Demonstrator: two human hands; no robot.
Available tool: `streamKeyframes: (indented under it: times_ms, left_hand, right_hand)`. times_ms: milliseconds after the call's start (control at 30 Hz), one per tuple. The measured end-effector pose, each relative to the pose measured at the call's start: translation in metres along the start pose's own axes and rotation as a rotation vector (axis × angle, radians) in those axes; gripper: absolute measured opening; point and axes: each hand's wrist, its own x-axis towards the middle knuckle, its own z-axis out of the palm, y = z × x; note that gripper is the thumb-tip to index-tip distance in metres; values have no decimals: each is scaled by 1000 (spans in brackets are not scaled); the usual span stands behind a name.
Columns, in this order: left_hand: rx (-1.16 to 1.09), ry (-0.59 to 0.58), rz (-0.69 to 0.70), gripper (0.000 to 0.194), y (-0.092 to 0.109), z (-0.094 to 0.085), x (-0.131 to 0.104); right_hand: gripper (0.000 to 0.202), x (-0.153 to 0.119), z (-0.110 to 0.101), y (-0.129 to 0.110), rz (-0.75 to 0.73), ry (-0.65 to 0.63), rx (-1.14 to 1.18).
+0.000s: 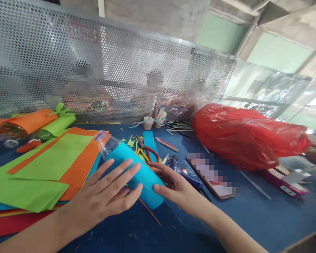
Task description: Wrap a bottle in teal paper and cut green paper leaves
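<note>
A clear plastic bottle (144, 186) wrapped in blue paper lies slanted between my hands, its purple-rimmed neck pointing up and left. My left hand (105, 193) holds it from the near side, fingers laid across the paper with the thumb close to the body. Around the bottle's lower right end curl the thumb and fingers of my right hand (171, 182); some fingertips are hidden behind it. Just beyond the bottle are red-handled scissors (154, 154), yellow-handled pliers (139, 151) and a blue paper strip (149, 140). A blue glue gun (191, 181) lies right of my right hand.
Stacked coloured sheets (52, 158) cover the left side, with paper-wrapped bottles (31, 121) behind. A phone (212, 179), a red plastic bag (242, 137) and a purple box (284, 182) are at the right. Paper cups (148, 123) stand before a perforated metal screen (137, 70), with people beyond.
</note>
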Motion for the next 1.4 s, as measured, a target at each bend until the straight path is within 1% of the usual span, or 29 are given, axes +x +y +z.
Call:
streamKeyframes:
  times_ms: [33,67,100,167,233,267,300,333,367,400,467,533,600,700,867,1033,1133,1233,1400]
  left_hand:
    - [-30,43,-75,39,1,2,-2]
    - [-85,102,-181,41,1,4,-3]
    - [-175,139,-328,41,2,7,-5]
    - [-441,185,-693,42,2,13,-4]
    - [-878,115,-1040,47,2,19,0]
    - [-1159,51,-1171,49,1,21,2]
    - [-1449,-26,-1241,52,1,22,5]
    - [-1694,-48,-1249,52,2,23,7]
    - [-1884,-62,-1222,52,3,23,9]
    - [-2010,-76,-1196,51,4,22,11]
    - [-2126,-95,-1196,48,9,20,12]
    - [-2165,-118,-1248,48,12,18,12]
    - [-2182,-122,-1287,49,15,18,10]
    - [-2128,-140,-1341,47,15,20,7]
    - [-2007,-124,-1365,51,15,24,3]
    - [-1941,-146,-1292,55,16,22,1]
    - [-1939,-177,-1240,60,17,20,1]
    - [-1970,-192,-1207,63,19,18,2]
    - [-2028,-192,-1125,61,22,13,3]
  right_hand:
    - [57,0,0,2,51,21,101]
    - [56,0,1,3,101,38,197]
    - [55,0,2,4,148,50,283]
    - [54,0,5,6,219,48,423]
    - [55,0,10,8,272,34,513]
    - [55,0,12,9,296,27,546]
    - [55,0,15,10,318,20,576]
    - [54,0,17,11,337,13,603]
    - [53,0,19,12,352,5,625]
    - [52,0,20,13,362,-13,643]
    - [51,0,23,14,364,-67,661]
    - [53,-1,24,15,353,-119,667]
    - [56,-1,25,16,348,-153,666]
    - [60,-2,26,17,364,-178,644]
    - [67,-1,29,16,338,-212,582]
    - [74,-2,31,17,266,-237,515]
    - [71,-4,30,14,235,-241,485]
    - [67,-4,29,10,215,-271,485]
    - [66,-5,29,10,162,-325,494]
